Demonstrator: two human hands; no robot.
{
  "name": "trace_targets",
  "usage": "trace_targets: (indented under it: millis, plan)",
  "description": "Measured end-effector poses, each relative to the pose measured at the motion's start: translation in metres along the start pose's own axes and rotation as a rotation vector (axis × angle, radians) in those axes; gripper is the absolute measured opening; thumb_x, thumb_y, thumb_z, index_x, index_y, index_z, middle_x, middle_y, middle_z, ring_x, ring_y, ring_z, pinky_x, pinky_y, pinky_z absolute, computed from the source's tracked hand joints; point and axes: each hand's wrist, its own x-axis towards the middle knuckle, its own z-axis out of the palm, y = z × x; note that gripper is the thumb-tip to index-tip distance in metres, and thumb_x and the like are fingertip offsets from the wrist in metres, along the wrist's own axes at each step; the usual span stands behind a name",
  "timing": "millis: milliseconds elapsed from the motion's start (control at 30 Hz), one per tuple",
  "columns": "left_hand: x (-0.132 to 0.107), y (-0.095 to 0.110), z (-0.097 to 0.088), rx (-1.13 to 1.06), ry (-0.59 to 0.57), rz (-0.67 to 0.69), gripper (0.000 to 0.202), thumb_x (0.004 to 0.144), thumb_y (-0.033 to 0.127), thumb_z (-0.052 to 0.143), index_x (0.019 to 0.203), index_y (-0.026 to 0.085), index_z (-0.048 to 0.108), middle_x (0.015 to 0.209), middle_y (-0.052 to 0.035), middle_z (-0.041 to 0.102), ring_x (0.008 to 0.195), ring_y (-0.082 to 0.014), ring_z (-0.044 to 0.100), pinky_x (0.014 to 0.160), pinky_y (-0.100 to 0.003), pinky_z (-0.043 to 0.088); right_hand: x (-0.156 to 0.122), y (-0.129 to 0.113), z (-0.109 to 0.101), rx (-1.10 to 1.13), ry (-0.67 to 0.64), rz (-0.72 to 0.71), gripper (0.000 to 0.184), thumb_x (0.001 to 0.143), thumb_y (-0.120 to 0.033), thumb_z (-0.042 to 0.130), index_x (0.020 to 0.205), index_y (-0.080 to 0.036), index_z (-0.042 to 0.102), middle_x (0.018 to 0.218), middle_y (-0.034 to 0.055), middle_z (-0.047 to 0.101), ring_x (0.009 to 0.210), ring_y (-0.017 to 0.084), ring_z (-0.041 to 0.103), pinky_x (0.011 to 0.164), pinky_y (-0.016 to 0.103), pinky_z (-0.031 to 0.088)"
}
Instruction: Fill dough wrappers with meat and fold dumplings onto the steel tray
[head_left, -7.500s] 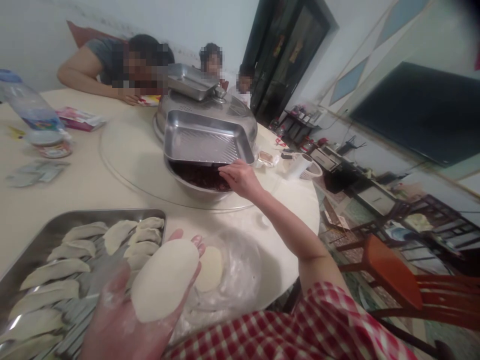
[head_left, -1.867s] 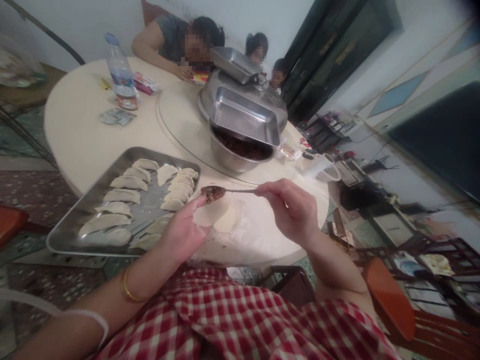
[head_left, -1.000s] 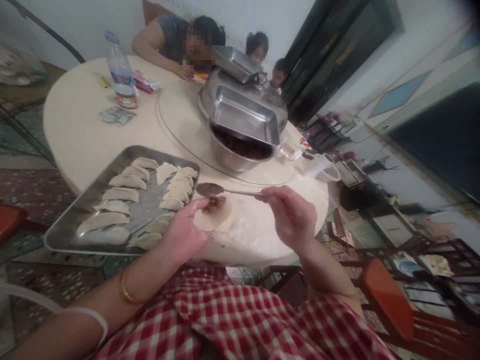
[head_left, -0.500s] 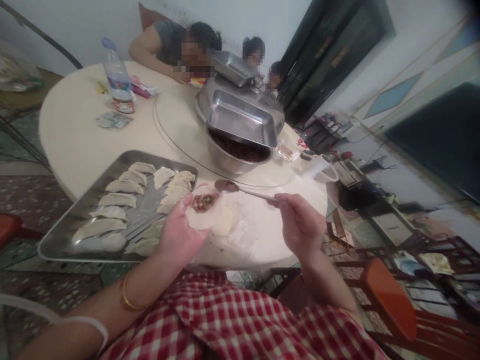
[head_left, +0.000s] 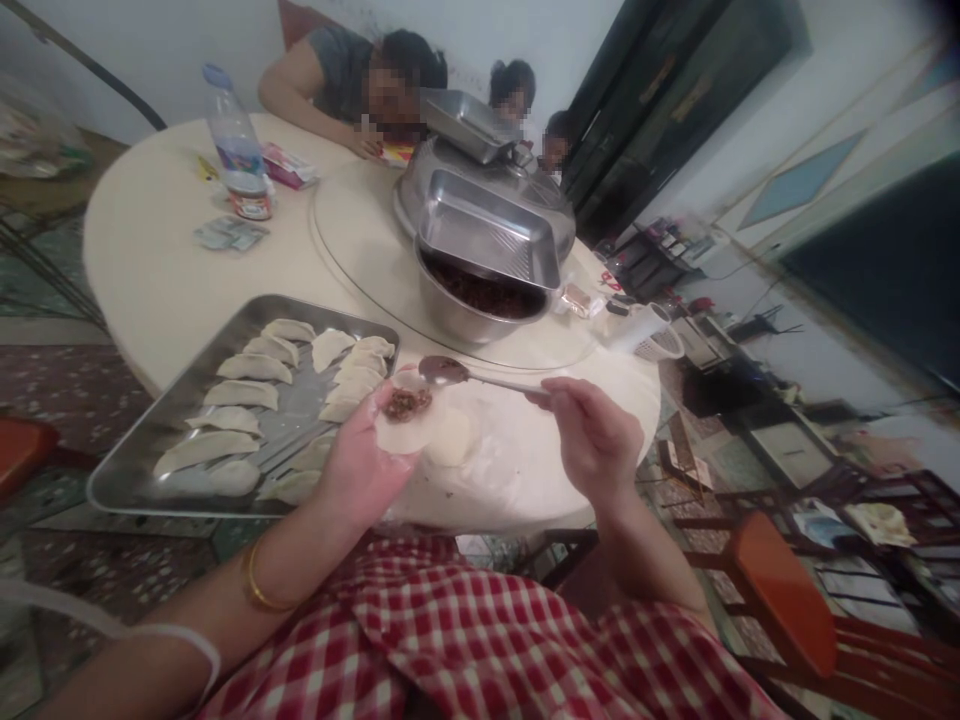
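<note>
My left hand (head_left: pixel 367 460) cradles a round dumpling wrapper (head_left: pixel 401 432) with a dab of dark, green-flecked filling (head_left: pixel 407 402) on it. In my right hand (head_left: pixel 596 435) is the handle of a metal spoon (head_left: pixel 444 371), its bowl just above the far edge of the wrapper. More pale wrappers (head_left: pixel 454 437) lie on the table beside my left hand. To the left, a metal tray (head_left: pixel 120 490) holds several folded dumplings (head_left: pixel 241 394) in rows. Beyond the spoon stands a steel bowl (head_left: pixel 469 325) of dark filling, partly covered by a metal pan (head_left: pixel 491 225).
The round table (head_left: pixel 150 250) carries a turntable with a large lidded pot (head_left: pixel 559 205). A bottle (head_left: pixel 231 125), a jar (head_left: pixel 249 197) and small packets (head_left: pixel 231 233) stand far left. People sit across the table. An orange chair (head_left: pixel 784 590) is at right.
The spoon bowl has shifted slightly left over the wrapper's far edge. The filling looks more gathered into a mound. Both hands keep their holds, and the view has shifted slightly.
</note>
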Motion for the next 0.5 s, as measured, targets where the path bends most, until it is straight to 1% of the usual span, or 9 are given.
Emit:
trace_targets:
  millis: [67, 167, 267, 367, 500]
  plan:
    - [-0.001, -0.001, 0.0, -0.01, 0.004, 0.023, 0.025, 0.092, 0.02, 0.047, 0.101, 0.022, 0.07, 0.1, -0.0034, 0.075, 0.107, -0.0203, 0.066, 0.093, -0.032, 0.055, 0.001, 0.005, -0.002, 0.03, -0.016, 0.05, 0.013, 0.093, -0.021, 0.056, 0.097, -0.021, 0.068, 0.083, 0.0024, 0.076, 0.073, 0.015, 0.075, 0.067, 0.027, 0.063]
    - [0.0, -0.003, 0.0, -0.011, -0.011, 0.046, 0.021, 0.089, 0.016, 0.052, 0.098, 0.024, 0.07, 0.099, -0.001, 0.074, 0.108, -0.0175, 0.065, 0.094, -0.028, 0.053, 0.001, 0.009, -0.006, 0.085, -0.054, 0.109, 0.013, 0.092, -0.024, 0.057, 0.095, -0.02, 0.069, 0.083, 0.0018, 0.076, 0.072, 0.015, 0.076, 0.067, 0.026, 0.062]
    - [0.002, -0.005, 0.0, 0.0, -0.024, 0.019, 0.023, 0.087, 0.016, 0.055, 0.104, 0.024, 0.069, 0.099, -0.0017, 0.075, 0.109, -0.019, 0.065, 0.093, -0.03, 0.053, 0.001, 0.01, -0.009, 0.136, -0.092, 0.195, 0.014, 0.092, -0.028, 0.058, 0.094, -0.019, 0.069, 0.08, 0.0017, 0.077, 0.072, 0.015, 0.076, 0.066, 0.025, 0.062]
    - [0.004, -0.007, 0.0, 0.018, -0.023, 0.003, 0.027, 0.087, 0.016, 0.056, 0.11, 0.025, 0.067, 0.099, -0.0027, 0.075, 0.108, -0.0211, 0.065, 0.09, -0.033, 0.055, 0.005, 0.011, -0.008, 0.212, -0.128, 0.327, 0.018, 0.089, -0.033, 0.061, 0.093, -0.018, 0.07, 0.071, 0.0009, 0.076, 0.065, 0.014, 0.074, 0.063, 0.024, 0.06]
    - [0.011, -0.011, -0.008, 0.093, -0.047, 0.043, 0.027, 0.085, 0.019, 0.059, 0.11, 0.026, 0.067, 0.099, -0.0019, 0.076, 0.107, -0.0215, 0.067, 0.087, -0.031, 0.055, 0.015, 0.021, 0.003, 0.418, -0.17, 0.557, 0.027, 0.079, -0.042, 0.068, 0.08, -0.016, 0.07, 0.06, 0.0018, 0.074, 0.052, 0.012, 0.066, 0.051, 0.022, 0.055]
